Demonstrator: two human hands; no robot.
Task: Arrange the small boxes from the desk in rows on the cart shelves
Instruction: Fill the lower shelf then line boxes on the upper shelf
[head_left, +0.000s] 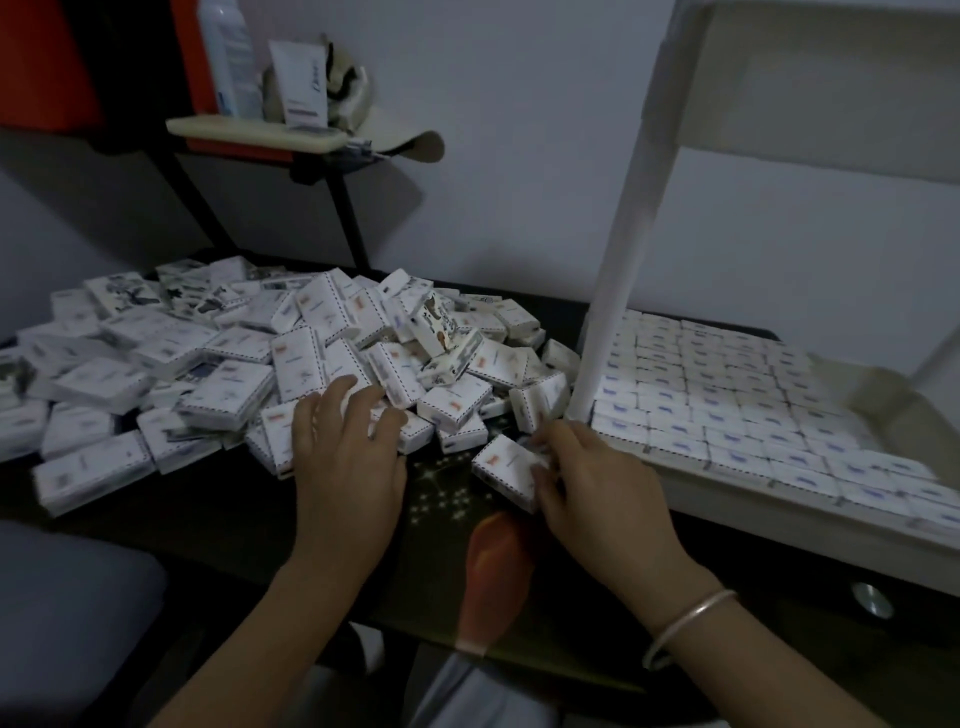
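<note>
Dark desk (234, 519) bears the loose box pile (311, 338); the right hand (597, 483), nearer the cart shelf (727, 499) to its right, pinches one small box (504, 470) lying slantwise left of its fingertips, while the left hand (345, 457) curls over the pile, grasp unclear.

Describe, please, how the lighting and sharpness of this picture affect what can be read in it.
Head view, lighting: dim and underexposed, the desk nearly black. Head view, sharpness: print on the pile of boxes is smeared beyond reading, and the box that the right hand grips is blurred too. Head view, geometry: the cart post leans, likely from wide-angle distortion.
</note>
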